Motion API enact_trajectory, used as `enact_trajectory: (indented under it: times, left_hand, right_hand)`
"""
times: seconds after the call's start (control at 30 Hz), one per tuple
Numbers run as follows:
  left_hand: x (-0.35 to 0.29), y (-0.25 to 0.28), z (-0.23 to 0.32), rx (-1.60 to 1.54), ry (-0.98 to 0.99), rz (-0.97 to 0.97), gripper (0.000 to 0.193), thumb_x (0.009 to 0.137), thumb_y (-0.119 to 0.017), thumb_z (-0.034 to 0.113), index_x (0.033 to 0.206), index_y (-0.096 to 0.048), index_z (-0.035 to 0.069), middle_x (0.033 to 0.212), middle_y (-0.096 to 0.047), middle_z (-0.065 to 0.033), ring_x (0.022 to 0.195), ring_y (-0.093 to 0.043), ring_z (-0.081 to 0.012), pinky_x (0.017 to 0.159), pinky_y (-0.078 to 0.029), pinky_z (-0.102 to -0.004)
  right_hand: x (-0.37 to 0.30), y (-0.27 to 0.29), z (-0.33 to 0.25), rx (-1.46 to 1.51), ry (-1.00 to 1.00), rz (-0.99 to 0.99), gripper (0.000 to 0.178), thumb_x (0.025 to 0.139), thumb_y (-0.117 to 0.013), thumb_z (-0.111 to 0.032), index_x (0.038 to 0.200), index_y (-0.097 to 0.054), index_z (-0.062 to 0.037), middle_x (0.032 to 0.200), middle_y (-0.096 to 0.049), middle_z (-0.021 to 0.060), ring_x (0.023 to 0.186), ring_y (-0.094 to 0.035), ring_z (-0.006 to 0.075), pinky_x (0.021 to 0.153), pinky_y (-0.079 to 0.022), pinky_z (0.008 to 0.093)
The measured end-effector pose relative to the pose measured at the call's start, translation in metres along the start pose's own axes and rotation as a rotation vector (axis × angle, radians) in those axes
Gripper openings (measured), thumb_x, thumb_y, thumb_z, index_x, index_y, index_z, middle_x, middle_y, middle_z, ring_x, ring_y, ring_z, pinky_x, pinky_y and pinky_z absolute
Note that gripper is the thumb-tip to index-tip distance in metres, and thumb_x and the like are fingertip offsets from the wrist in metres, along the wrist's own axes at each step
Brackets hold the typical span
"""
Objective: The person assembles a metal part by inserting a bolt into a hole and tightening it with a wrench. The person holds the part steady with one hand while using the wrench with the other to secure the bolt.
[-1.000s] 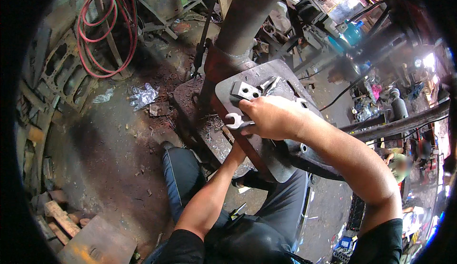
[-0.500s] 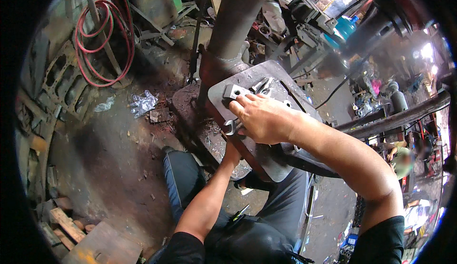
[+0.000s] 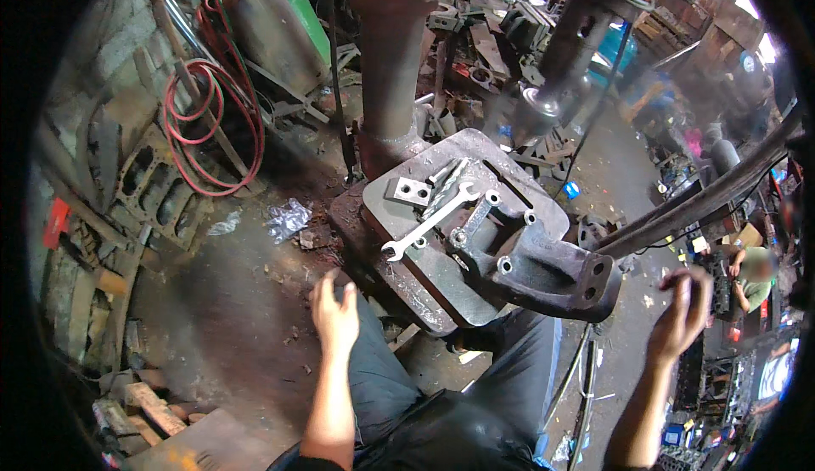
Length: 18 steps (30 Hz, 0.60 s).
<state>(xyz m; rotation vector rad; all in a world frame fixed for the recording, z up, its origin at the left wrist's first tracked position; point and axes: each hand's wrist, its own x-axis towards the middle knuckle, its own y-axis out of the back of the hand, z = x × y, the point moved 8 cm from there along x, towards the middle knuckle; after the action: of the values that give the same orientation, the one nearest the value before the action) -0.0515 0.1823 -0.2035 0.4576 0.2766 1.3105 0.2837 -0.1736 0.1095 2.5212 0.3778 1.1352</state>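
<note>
Both my hands are lifted off the drill press table (image 3: 403,277). My left hand (image 3: 335,314) is to the left of its near edge, fingers apart and holding nothing. Over on the right, my right hand (image 3: 682,311) hangs in the air past the casting, fingers loosely bent and nothing visible in them. A double open-ended wrench (image 3: 435,219) lies slantwise across the table. Beside it are a small steel block (image 3: 407,191) with two holes and several drill bits (image 3: 447,178). A dark cast-iron bracket (image 3: 548,263) with bolt holes sticks out over the table's right edge.
The press column (image 3: 395,63) rises behind the table, and the spindle (image 3: 543,97) hangs at its upper right. A long bar (image 3: 705,191) reaches in from the right. Coiled red hose (image 3: 208,131) hangs at left. Scrap metal lies behind; a person (image 3: 751,280) sits far right.
My hands have come off the table and moved apart, left hand leftward, right hand far right. The wrench, earlier mostly under my right hand, now lies fully in sight. The view has shifted.
</note>
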Motion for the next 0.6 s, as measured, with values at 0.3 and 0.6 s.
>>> enact_trajectory:
  times: [0.3,0.6]
  left_hand:
    - [-0.084,0.052,-0.063,0.611,0.534,-0.521,0.091,0.095,-0.037,0.071,0.12,-0.06,-0.014,0.126,-0.056,-0.0386,0.121,-0.056,-0.0486,0.105,-0.043,-0.0503]
    - [-0.073,0.066,-0.028,0.83,0.054,-0.543,0.054,0.092,-0.06,0.052,0.082,-0.07,0.0,0.085,-0.068,-0.0253,0.081,-0.064,-0.0463,0.076,-0.051,-0.0502]
  right_hand:
    - [-0.342,-0.054,0.249,0.29,-1.332,-0.545,0.081,0.091,-0.067,-0.056,0.137,-0.049,0.0089,0.124,-0.064,0.022,0.114,-0.061,0.0268,0.099,-0.046,0.0366]
    - [-0.297,-0.019,0.24,-0.154,-0.895,-0.963,0.04,0.091,-0.074,-0.032,0.111,-0.069,0.002,0.093,-0.075,0.0119,0.084,-0.068,0.0177,0.079,-0.052,0.0354]
